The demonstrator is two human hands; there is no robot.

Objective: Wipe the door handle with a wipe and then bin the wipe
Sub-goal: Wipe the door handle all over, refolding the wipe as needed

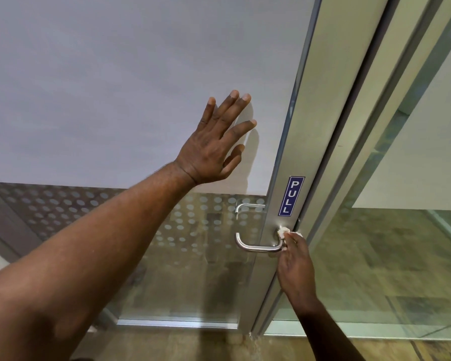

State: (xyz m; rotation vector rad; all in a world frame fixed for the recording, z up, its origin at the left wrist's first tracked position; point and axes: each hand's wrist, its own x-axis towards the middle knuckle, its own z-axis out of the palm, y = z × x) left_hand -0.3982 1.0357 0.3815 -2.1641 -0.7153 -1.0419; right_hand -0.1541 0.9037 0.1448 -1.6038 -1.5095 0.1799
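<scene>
A brushed-steel lever door handle (pixel 255 246) sticks out from the metal stile of a glass door, its free end pointing left. My right hand (pixel 294 267) is shut on a small white wipe (pixel 284 231) and presses it against the handle's root, next to the stile. My left hand (pixel 215 144) lies flat with its fingers spread on the frosted upper part of the door (pixel 115 87), above and left of the handle. Most of the wipe is hidden inside my fingers.
A blue PULL sign (pixel 291 196) sits on the stile above the handle. A second handle (pixel 245 207) shows through the dotted glass on the far side. A fixed glass panel (pixel 391 256) and frame stand to the right. Brown floor runs along the bottom.
</scene>
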